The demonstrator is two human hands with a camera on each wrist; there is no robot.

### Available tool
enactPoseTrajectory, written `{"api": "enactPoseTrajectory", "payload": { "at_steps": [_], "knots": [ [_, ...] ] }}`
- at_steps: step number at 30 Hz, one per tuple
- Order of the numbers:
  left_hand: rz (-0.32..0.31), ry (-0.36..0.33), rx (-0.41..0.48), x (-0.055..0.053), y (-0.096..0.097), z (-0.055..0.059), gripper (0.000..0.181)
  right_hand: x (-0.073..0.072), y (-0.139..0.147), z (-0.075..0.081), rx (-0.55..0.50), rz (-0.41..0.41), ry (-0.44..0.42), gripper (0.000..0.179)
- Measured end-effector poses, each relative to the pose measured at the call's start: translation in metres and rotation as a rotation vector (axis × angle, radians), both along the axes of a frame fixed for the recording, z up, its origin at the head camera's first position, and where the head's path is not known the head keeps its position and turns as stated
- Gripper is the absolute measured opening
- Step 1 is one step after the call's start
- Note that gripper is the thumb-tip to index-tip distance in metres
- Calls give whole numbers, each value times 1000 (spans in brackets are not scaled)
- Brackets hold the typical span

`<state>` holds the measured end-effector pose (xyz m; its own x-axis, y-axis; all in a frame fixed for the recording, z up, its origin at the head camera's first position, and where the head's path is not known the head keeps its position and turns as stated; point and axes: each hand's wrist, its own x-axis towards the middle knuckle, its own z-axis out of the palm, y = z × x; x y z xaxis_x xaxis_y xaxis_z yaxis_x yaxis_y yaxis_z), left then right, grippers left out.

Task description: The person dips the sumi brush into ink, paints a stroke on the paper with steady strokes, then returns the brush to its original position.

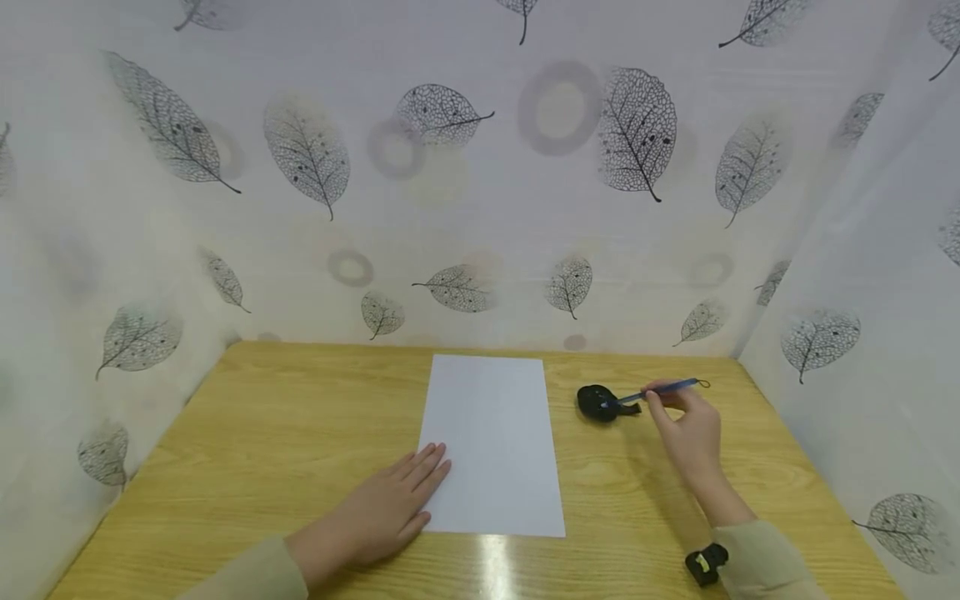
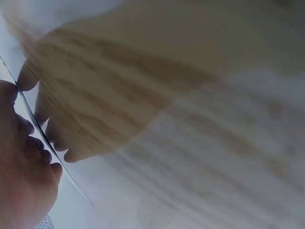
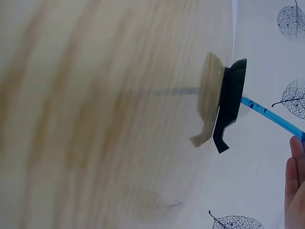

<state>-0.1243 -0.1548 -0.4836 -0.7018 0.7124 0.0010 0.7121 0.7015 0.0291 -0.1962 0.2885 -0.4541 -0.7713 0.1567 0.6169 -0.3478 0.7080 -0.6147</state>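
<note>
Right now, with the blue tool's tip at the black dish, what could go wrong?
The small black dish could slide or tip if the blue brush-like tool in the right hand pushes against it; neither hand steadies it. The white sheet may pivot, since the left hand rests only near its left edge.

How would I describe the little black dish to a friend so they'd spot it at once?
On the wood-grain table, find the white paper sheet. To its right, toward the table's far edge, the black dish sits at the lower end of the blue stick held in the right hand. Its short handle sets it apart from the black block by the right sleeve.
</note>
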Motion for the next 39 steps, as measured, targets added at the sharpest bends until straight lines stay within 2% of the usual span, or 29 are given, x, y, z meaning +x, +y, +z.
{"api": "enactPoseTrajectory", "payload": {
  "at_steps": [6, 10, 14, 20, 29, 39],
  "knots": [
    [-8, -3, -21, -1, -2, -1, 63, -2, 0, 2, -128, 21, 8, 8],
    [-21, 10, -22, 0, -3, 1, 63, -2, 0, 5, -170, 24, 19, 8],
    [-32, 17, -14, 2, -3, 3, 62, -2, 1, 7, -168, 10, 9, 7],
    [-21, -17, -27, 1, -2, 2, 65, 0, 7, 6, -171, -7, 4, 8],
    [-31, 12, -10, 2, -2, 3, 64, 1, 12, 7, -155, -14, 14, 9],
    [-17, -14, -17, 2, 0, 4, 65, 4, 20, 10, -150, -52, 21, 10]
  ]
}}
